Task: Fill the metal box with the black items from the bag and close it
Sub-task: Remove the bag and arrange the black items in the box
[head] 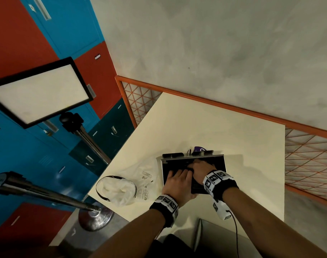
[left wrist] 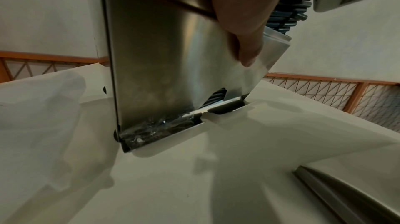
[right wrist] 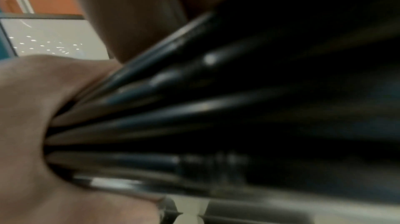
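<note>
The metal box (head: 162, 172) stands open on the cream table (head: 196, 127), and both my hands reach into it. My right hand (head: 200, 169) grips a bundle of thin black items (right wrist: 216, 108) and holds it down inside the box; its fingers (right wrist: 32, 108) wrap round their ends. My left hand (head: 175, 180) lies over the near rim, fingers on the black items (head: 197, 187). Its thumb (left wrist: 244, 27) presses on the outer metal wall (left wrist: 155, 65). More black items (left wrist: 288, 10) show stacked above the rim. The clear plastic bag (head: 121, 190) lies crumpled to the left.
A purple object (head: 199, 148) sits just behind the box. A grey flat panel (head: 214, 237) lies at the table's near edge. A light panel (head: 40, 92) on a metal stand (head: 95, 216) is off the table's left side. An orange mesh rail (head: 307, 155) borders the far side.
</note>
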A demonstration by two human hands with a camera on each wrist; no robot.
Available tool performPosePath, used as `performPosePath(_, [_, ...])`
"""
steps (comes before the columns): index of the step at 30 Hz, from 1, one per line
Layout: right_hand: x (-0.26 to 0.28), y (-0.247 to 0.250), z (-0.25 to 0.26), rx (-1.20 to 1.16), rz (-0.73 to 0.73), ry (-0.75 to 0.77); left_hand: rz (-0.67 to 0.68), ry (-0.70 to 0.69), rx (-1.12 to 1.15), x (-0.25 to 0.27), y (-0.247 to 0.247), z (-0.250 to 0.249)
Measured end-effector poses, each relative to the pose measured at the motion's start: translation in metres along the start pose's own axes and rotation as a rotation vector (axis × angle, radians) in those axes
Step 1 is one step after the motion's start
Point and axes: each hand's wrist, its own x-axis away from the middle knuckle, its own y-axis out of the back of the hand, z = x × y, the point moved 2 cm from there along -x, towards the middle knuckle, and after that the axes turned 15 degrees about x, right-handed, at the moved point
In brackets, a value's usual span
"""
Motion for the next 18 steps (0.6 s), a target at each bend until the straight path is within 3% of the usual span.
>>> performPosePath(4, [-0.001, 0.004, -0.002, -0.079, -0.012, 0.093, 0.020, 0.012, -0.015, -0.001, 0.000, 0.000])
performPosePath(18, [0.008, 0.014, -0.010, -0.111, -0.116, 0.011, 0.038, 0.120, 0.041, -0.015, 0.006, 0.003])
